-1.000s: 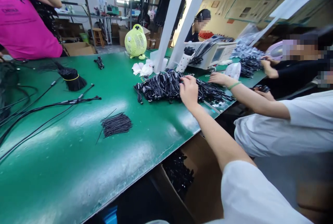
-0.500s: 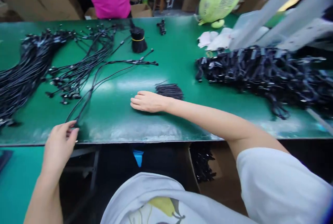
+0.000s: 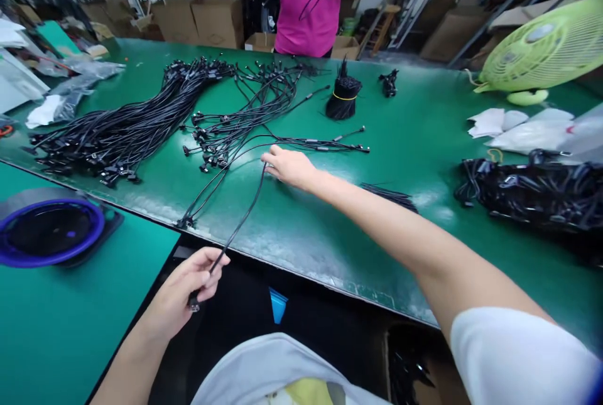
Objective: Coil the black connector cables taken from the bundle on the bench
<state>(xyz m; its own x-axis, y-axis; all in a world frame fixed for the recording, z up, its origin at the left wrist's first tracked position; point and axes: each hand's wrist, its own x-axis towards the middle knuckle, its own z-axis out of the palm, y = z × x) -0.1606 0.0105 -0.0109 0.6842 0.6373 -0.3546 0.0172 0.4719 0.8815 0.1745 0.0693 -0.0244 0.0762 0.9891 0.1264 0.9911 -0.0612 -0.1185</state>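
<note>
A black cable (image 3: 244,220) stretches between my two hands over the front edge of the green table. My left hand (image 3: 188,289) is closed around its near end, and a connector pokes out below the fingers. Further up the cable, my right hand (image 3: 289,167) pinches it just above the tabletop. Behind my right hand lie a few loose cables (image 3: 306,141) with small plugs at their ends. A bundle of black ties (image 3: 345,94) with a yellow band stands beyond them. Thin black ties (image 3: 389,194) lie partly behind my right forearm.
Cable heaps (image 3: 136,122) cover the left of the table (image 3: 301,235), and a wrapped cable pile (image 3: 532,194) lies right. A green fan (image 3: 541,47) stands at the back right. Across the table, a person in pink (image 3: 308,16) holds a cable. A round blue-rimmed object (image 3: 51,229) sits lower left.
The view has swung left. My left hand has lifted a cable off the table edge and toward me, and my right hand has moved onto that cable. The person's hands opposite now show.
</note>
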